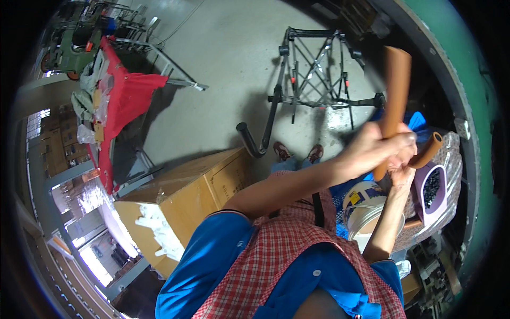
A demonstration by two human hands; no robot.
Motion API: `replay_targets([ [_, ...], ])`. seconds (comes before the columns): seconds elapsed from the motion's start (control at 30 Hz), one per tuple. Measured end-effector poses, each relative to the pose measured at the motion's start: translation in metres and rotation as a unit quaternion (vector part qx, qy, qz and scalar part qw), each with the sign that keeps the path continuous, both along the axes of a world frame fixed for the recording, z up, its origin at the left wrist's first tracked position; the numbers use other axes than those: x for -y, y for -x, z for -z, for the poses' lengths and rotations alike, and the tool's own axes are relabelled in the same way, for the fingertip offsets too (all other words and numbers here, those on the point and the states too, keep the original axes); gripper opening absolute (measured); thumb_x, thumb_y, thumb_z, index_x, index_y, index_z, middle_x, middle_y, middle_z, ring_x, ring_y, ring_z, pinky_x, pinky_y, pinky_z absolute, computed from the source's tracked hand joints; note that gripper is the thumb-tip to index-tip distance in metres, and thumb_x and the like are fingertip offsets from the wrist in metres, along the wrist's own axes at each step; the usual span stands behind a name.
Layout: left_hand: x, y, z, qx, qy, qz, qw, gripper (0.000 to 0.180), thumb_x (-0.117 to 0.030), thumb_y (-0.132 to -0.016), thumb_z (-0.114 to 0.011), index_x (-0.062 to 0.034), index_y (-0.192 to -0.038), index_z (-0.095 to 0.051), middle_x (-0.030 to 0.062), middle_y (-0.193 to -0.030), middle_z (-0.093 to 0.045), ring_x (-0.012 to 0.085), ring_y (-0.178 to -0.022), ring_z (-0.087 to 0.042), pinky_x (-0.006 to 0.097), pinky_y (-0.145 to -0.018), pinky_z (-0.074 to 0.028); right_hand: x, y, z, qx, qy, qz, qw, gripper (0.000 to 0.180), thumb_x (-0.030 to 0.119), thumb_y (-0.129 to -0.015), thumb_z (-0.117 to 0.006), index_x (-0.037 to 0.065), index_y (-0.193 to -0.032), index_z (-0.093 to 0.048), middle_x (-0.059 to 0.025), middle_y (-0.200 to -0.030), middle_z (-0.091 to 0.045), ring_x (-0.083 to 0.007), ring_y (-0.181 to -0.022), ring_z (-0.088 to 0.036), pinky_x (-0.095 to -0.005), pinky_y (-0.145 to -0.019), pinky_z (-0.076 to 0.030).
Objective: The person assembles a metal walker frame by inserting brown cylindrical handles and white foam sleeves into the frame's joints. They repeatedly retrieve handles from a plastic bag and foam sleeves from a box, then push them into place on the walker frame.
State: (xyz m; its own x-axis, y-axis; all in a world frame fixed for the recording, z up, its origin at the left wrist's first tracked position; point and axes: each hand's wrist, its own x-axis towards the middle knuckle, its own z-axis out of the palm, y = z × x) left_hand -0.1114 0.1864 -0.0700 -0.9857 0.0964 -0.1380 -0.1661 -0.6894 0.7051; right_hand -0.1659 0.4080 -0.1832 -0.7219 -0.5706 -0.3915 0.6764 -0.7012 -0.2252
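Brown tube (pixel 397 85), raised at the person's front right, sits within the wrapped fingers of the left hand (pixel 378 148), while the right hand (pixel 402 169) meets a shorter brown tube (pixel 427 151), its grip too hidden to tell.

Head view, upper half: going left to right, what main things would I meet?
Green machine → red cloth → black tubular frame → upright brown tube gripped by the left hand → second brown tube by the right hand → green wall.
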Motion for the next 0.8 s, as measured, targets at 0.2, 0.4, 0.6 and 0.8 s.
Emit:
replay_targets([
  [0.2, 0.217, -0.096, -0.075, 0.036, 0.092, -0.396, 0.913, 0.042, -0.046, -0.098, -0.046, -0.0060, -0.104, -0.056, -0.0039, -0.061, -0.041, 0.0033, -0.045, -0.036, 0.023, -0.039, -0.032, 0.103, -0.103, 0.049, 0.106, -0.197, -0.055, 0.973, 0.056, 0.058, -0.097, -0.038, 0.006, -0.109, -0.058, 0.0071, -0.057, -0.039, -0.0051, -0.043, -0.038, -0.0193, -0.039, -0.034],
  [0.4, 0.205, -0.077, -0.024, 0.205, 0.085, -0.437, 0.872, 0.029, -0.035, -0.097, -0.054, -0.0086, -0.107, -0.050, -0.0023, -0.068, -0.046, 0.0071, -0.050, -0.043, 0.023, -0.044, -0.035, 0.285, -0.160, 0.007, 0.036, -0.230, -0.265, 0.936, 0.045, 0.051, -0.095, -0.046, 0.007, -0.096, -0.055, 0.0008, -0.064, -0.051, -0.0123, -0.051, -0.048, -0.0272, -0.045, -0.038],
  [0.6, 0.192, -0.084, -0.036, 0.087, 0.382, -0.075, 0.917, 0.012, -0.014, -0.091, -0.055, -0.0036, -0.096, -0.053, 0.0001, -0.066, -0.051, 0.0075, -0.039, -0.043, 0.022, -0.036, -0.034, 0.334, -0.171, 0.032, 0.105, -0.176, -0.120, 0.971, 0.028, 0.036, -0.092, -0.050, 0.010, -0.080, -0.048, 0.0006, -0.053, -0.043, -0.0110, -0.045, -0.037, -0.0283, -0.043, -0.027],
  [0.8, 0.122, -0.172, 0.093, -0.025, 0.427, -0.438, 0.791, 0.022, -0.008, -0.089, -0.057, 0.0007, -0.108, -0.050, 0.0044, -0.090, -0.053, 0.0121, -0.078, -0.053, 0.028, -0.072, -0.048, 0.331, -0.178, 0.064, 0.158, -0.166, -0.179, 0.957, 0.020, 0.029, -0.093, -0.052, 0.010, -0.086, -0.052, 0.0011, -0.064, -0.050, -0.0107, -0.055, -0.048, -0.0249, -0.050, -0.038],
])
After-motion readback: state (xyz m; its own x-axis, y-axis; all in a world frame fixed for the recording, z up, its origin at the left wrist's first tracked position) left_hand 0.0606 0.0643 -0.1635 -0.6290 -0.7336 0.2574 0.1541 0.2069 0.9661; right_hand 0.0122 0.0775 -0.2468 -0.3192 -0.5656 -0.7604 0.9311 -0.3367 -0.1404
